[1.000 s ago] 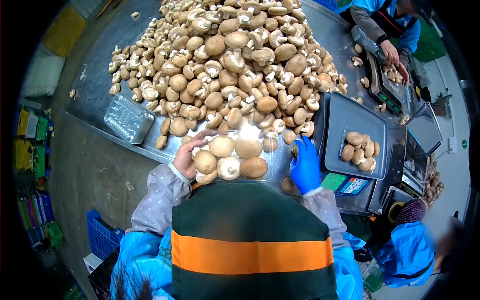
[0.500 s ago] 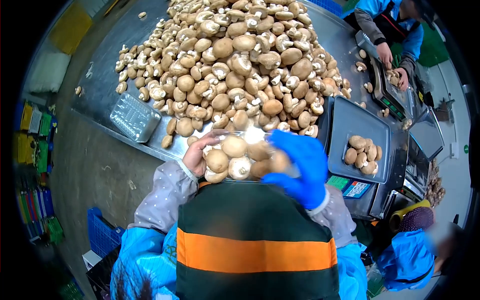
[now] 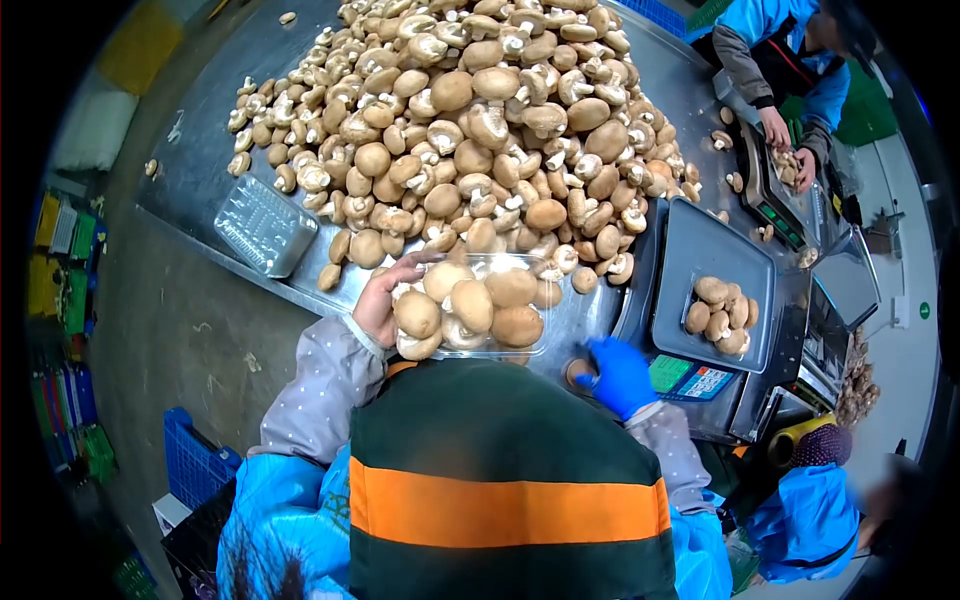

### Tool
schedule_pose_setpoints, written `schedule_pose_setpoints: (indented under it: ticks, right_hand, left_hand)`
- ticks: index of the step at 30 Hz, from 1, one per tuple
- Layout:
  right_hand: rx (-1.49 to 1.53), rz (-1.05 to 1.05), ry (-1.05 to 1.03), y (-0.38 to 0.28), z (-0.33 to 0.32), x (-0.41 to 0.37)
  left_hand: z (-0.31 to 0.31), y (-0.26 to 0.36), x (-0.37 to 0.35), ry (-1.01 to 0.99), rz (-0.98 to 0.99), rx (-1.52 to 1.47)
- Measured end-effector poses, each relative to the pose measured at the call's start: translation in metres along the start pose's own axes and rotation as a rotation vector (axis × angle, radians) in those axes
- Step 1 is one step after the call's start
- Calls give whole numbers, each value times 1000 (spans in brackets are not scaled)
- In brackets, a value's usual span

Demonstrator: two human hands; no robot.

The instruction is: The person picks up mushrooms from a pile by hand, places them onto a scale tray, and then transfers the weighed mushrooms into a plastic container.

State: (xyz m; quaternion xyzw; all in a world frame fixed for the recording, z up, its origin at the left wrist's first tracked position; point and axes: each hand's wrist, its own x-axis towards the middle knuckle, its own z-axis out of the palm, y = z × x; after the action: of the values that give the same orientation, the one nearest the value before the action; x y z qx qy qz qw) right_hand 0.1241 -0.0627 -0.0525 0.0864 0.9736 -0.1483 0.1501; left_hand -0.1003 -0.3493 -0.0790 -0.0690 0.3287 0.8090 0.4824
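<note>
Clear mushroom tray (image 3: 541,346) pinched at one end by our left hand (image 3: 380,308), long axis left to right, our right hand (image 3: 620,378) loosely spread

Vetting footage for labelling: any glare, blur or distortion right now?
Head view overall: fisheye bending, black corners; head view, centre: bright glare on the filled clear tray; head view, lower middle: hazy patch on the apron; head view, top: mushroom pile mostly sharp.

Brown mushrooms (image 3: 472,305) lie clustered in a clear plastic tray (image 3: 478,352)
</note>
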Motion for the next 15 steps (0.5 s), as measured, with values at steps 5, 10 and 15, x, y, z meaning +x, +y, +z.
schedule_pose_setpoints:
  ticks: [5, 10, 15]
  right_hand:
    - [-28, 26, -64, 3, 52, -5]
    - [612, 113, 251, -18, -17, 3]
    - [423, -264, 674, -69, -88, 22]
  left_hand:
    - [4, -3, 1, 6, -37, -35]
    - [8, -1, 1, -17, -24, -10]
    - [18, -5, 1, -56, -47, 39]
